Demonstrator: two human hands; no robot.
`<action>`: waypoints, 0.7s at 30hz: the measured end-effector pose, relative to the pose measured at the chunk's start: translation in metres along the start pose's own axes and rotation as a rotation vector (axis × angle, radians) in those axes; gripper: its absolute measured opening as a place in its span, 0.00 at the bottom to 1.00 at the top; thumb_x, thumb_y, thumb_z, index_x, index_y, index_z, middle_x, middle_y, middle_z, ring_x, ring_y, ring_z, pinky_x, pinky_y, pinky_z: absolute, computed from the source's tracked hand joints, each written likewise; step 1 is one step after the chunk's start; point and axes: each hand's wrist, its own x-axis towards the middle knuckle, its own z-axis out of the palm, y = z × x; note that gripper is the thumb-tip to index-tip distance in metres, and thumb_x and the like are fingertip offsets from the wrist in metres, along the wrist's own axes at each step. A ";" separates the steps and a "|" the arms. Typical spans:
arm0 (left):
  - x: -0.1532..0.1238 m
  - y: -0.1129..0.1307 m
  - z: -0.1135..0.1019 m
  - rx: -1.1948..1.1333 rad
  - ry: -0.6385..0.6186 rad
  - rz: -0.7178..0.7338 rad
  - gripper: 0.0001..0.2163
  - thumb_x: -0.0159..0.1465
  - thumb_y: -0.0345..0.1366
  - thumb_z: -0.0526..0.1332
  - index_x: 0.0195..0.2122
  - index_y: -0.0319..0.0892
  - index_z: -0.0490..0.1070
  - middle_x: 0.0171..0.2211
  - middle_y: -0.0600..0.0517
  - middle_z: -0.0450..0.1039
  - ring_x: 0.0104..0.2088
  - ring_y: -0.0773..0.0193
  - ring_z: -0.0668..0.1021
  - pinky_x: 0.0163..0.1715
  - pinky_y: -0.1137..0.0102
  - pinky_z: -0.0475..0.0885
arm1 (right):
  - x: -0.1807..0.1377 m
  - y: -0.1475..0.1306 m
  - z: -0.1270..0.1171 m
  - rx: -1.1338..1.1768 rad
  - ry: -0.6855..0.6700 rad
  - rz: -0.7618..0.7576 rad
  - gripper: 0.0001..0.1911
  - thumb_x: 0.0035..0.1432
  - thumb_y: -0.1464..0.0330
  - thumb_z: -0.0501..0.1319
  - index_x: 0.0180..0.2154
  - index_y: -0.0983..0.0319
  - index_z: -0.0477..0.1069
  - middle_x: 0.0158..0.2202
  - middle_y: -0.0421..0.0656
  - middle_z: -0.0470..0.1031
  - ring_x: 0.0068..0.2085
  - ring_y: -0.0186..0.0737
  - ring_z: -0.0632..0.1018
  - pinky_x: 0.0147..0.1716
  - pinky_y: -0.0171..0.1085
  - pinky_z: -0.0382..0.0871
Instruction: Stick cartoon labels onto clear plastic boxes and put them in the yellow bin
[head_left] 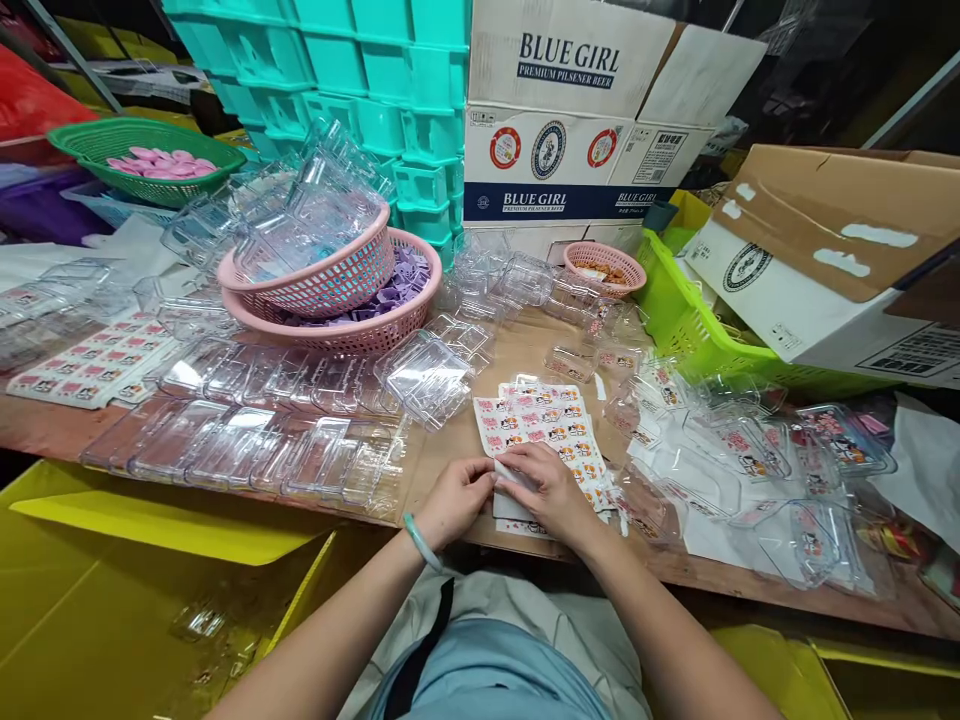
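Close to the table's front edge, my left hand (pixel 459 496) and my right hand (pixel 549 490) meet with fingers pinched together. Between them is a sticker sheet (pixel 508 507), its near part bent back so the pale backing faces up. My right fingers lie over this fold, while my left fingertips grip its left edge; whether a single sticker is between them I cannot make out. Under and beyond my hands lie more sticker sheets (pixel 556 412) printed with orange-and-white cats and pink lettering. Clear plastic cases (pixel 429 378) lie just beyond my left hand.
Rows of clear cases (pixel 247 450) line the left front. Stacked pink baskets (pixel 352 330) stand behind them. Stickered clear cases (pixel 750 450) crowd the right. A lime basket (pixel 675 310), a Blue Girl carton (pixel 577 130) and teal crates (pixel 360 60) border the back. A yellow bin (pixel 150 600) sits below left.
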 end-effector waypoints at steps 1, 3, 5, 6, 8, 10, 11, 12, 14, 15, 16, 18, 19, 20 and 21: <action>0.000 0.000 0.000 0.044 0.009 0.031 0.10 0.57 0.38 0.57 0.28 0.38 0.75 0.20 0.54 0.67 0.21 0.68 0.67 0.25 0.72 0.63 | 0.001 0.000 0.000 0.009 0.004 0.004 0.10 0.60 0.64 0.60 0.43 0.55 0.76 0.40 0.44 0.76 0.43 0.43 0.74 0.45 0.44 0.69; 0.000 0.001 0.000 0.101 0.028 0.084 0.10 0.58 0.36 0.57 0.30 0.38 0.77 0.21 0.53 0.69 0.24 0.67 0.68 0.26 0.72 0.64 | 0.002 -0.003 0.000 0.025 0.019 0.013 0.10 0.62 0.64 0.58 0.42 0.54 0.77 0.38 0.44 0.77 0.41 0.42 0.75 0.43 0.43 0.69; -0.001 0.002 0.001 0.102 0.038 0.104 0.10 0.58 0.36 0.56 0.32 0.38 0.77 0.22 0.53 0.69 0.25 0.67 0.68 0.27 0.73 0.63 | 0.002 -0.006 0.001 0.042 0.044 0.026 0.11 0.62 0.64 0.57 0.41 0.55 0.78 0.38 0.44 0.78 0.40 0.41 0.75 0.43 0.43 0.69; -0.001 0.002 0.001 0.092 0.039 0.104 0.10 0.58 0.36 0.57 0.32 0.38 0.76 0.22 0.53 0.68 0.25 0.67 0.67 0.26 0.73 0.63 | 0.001 -0.007 0.002 0.057 0.060 0.036 0.11 0.62 0.64 0.57 0.40 0.55 0.78 0.37 0.44 0.78 0.40 0.41 0.75 0.42 0.43 0.70; 0.000 0.002 0.003 0.077 0.045 0.105 0.09 0.57 0.37 0.58 0.32 0.37 0.75 0.22 0.54 0.67 0.25 0.68 0.67 0.26 0.73 0.63 | 0.001 -0.009 0.005 0.111 0.082 0.068 0.11 0.61 0.64 0.58 0.39 0.55 0.79 0.36 0.44 0.78 0.39 0.41 0.76 0.42 0.43 0.70; 0.001 0.001 0.005 0.087 0.069 0.134 0.08 0.57 0.38 0.59 0.29 0.37 0.72 0.22 0.54 0.66 0.25 0.68 0.66 0.27 0.73 0.63 | 0.001 -0.009 0.007 0.176 0.094 0.105 0.10 0.61 0.63 0.59 0.38 0.55 0.79 0.35 0.44 0.78 0.38 0.41 0.76 0.41 0.42 0.71; 0.001 0.000 0.005 0.099 0.086 0.158 0.08 0.56 0.38 0.59 0.27 0.38 0.71 0.23 0.54 0.65 0.26 0.68 0.66 0.27 0.73 0.63 | 0.001 -0.008 0.008 0.206 0.100 0.125 0.10 0.60 0.63 0.59 0.37 0.56 0.79 0.35 0.44 0.78 0.38 0.41 0.77 0.41 0.41 0.71; 0.001 -0.001 0.005 0.112 0.099 0.178 0.08 0.56 0.38 0.59 0.25 0.38 0.69 0.23 0.54 0.65 0.26 0.68 0.66 0.27 0.73 0.62 | 0.001 -0.007 0.009 0.233 0.109 0.149 0.11 0.60 0.62 0.59 0.36 0.56 0.79 0.35 0.44 0.78 0.38 0.41 0.77 0.41 0.41 0.71; 0.001 -0.003 0.006 0.130 0.113 0.182 0.08 0.55 0.37 0.59 0.23 0.39 0.66 0.22 0.55 0.63 0.25 0.69 0.65 0.26 0.74 0.61 | 0.002 -0.004 0.008 0.271 0.139 0.202 0.12 0.60 0.61 0.59 0.35 0.58 0.79 0.34 0.44 0.78 0.37 0.41 0.77 0.40 0.41 0.71; 0.000 -0.005 0.006 0.130 0.112 0.162 0.08 0.55 0.37 0.59 0.23 0.39 0.65 0.21 0.56 0.61 0.24 0.69 0.64 0.25 0.74 0.60 | 0.003 -0.002 0.007 0.279 0.154 0.229 0.12 0.60 0.61 0.59 0.33 0.59 0.79 0.33 0.44 0.78 0.36 0.41 0.77 0.40 0.40 0.71; -0.001 -0.006 0.006 0.124 0.105 0.132 0.07 0.55 0.37 0.59 0.23 0.40 0.64 0.20 0.57 0.60 0.23 0.70 0.64 0.24 0.75 0.59 | 0.004 -0.001 0.006 0.282 0.166 0.252 0.13 0.60 0.60 0.59 0.32 0.59 0.79 0.32 0.44 0.78 0.35 0.41 0.76 0.39 0.40 0.71; -0.003 -0.006 0.005 0.107 0.098 0.087 0.07 0.55 0.37 0.58 0.23 0.41 0.63 0.19 0.57 0.59 0.22 0.70 0.63 0.22 0.75 0.58 | 0.005 0.000 0.003 0.278 0.152 0.264 0.14 0.59 0.59 0.59 0.32 0.60 0.78 0.31 0.44 0.78 0.35 0.41 0.76 0.39 0.40 0.70; -0.004 -0.006 0.005 0.109 0.102 0.090 0.08 0.55 0.37 0.58 0.23 0.41 0.63 0.19 0.57 0.59 0.22 0.70 0.63 0.22 0.75 0.58 | 0.005 0.000 0.002 0.274 0.124 0.254 0.13 0.58 0.59 0.60 0.33 0.59 0.78 0.32 0.44 0.78 0.37 0.41 0.76 0.40 0.41 0.70; -0.004 -0.005 0.005 0.121 0.109 0.110 0.08 0.55 0.37 0.58 0.22 0.41 0.63 0.20 0.57 0.59 0.23 0.69 0.63 0.23 0.74 0.58 | 0.005 0.000 0.001 0.269 0.092 0.239 0.11 0.57 0.59 0.62 0.34 0.59 0.78 0.34 0.44 0.78 0.38 0.41 0.76 0.42 0.41 0.70; -0.004 -0.005 0.005 0.142 0.119 0.143 0.08 0.55 0.37 0.57 0.22 0.41 0.62 0.21 0.56 0.59 0.24 0.69 0.64 0.24 0.74 0.59 | 0.005 -0.001 0.001 0.262 0.063 0.219 0.10 0.56 0.59 0.63 0.36 0.58 0.78 0.36 0.43 0.78 0.40 0.41 0.76 0.44 0.41 0.69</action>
